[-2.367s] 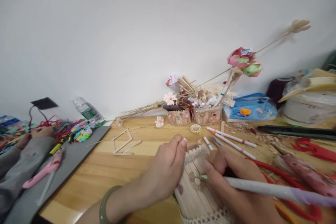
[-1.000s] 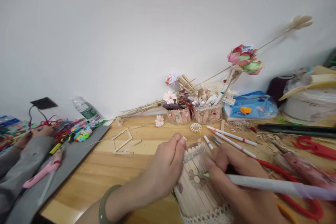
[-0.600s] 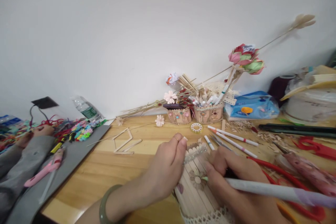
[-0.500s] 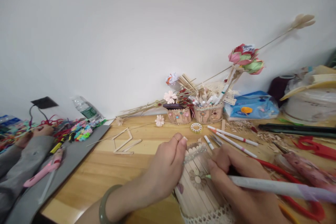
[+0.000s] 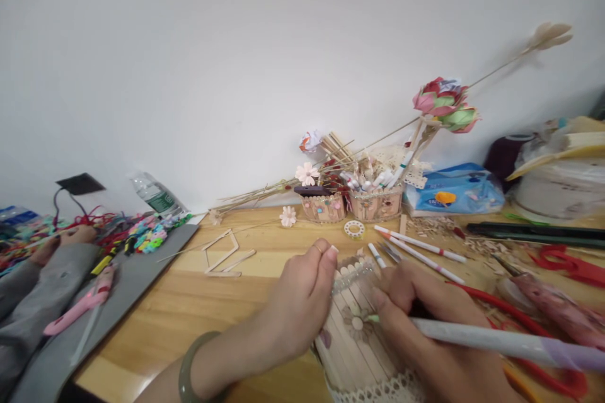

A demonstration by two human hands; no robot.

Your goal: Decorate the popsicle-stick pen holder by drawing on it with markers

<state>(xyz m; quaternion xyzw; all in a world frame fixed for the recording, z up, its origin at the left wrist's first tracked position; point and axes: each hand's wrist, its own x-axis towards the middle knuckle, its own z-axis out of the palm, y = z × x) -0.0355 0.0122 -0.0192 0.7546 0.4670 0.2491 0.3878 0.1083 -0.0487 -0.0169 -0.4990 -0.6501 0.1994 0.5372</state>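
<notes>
Below the middle of the view, my left hand (image 5: 302,305) is closed on the upper left edge of a craft-stick holder (image 5: 347,352). The holder leans tilted, with lace along its lower end and a sparkly band near its scalloped top. On its face is a flower (image 5: 358,323) with a round centre and greyish petals. My right hand (image 5: 435,327) grips a white marker pen (image 5: 496,341) with a light purple end. The pale green tip touches or almost touches the flower's right petals. My right fingers cover the holder's right side.
Markers (image 5: 420,255), a tape roll (image 5: 354,230) and red-handled scissors (image 5: 562,352) lie around the holder. Two decorated baskets (image 5: 375,204) stand by the wall, near a blue wipes pack (image 5: 456,189). At left, another person's sleeves (image 5: 61,289) rest beside a pink glue gun (image 5: 85,305).
The pen tip has shifted very slightly left over the flower's petals. Both hands keep their grip, and the holder stays in place.
</notes>
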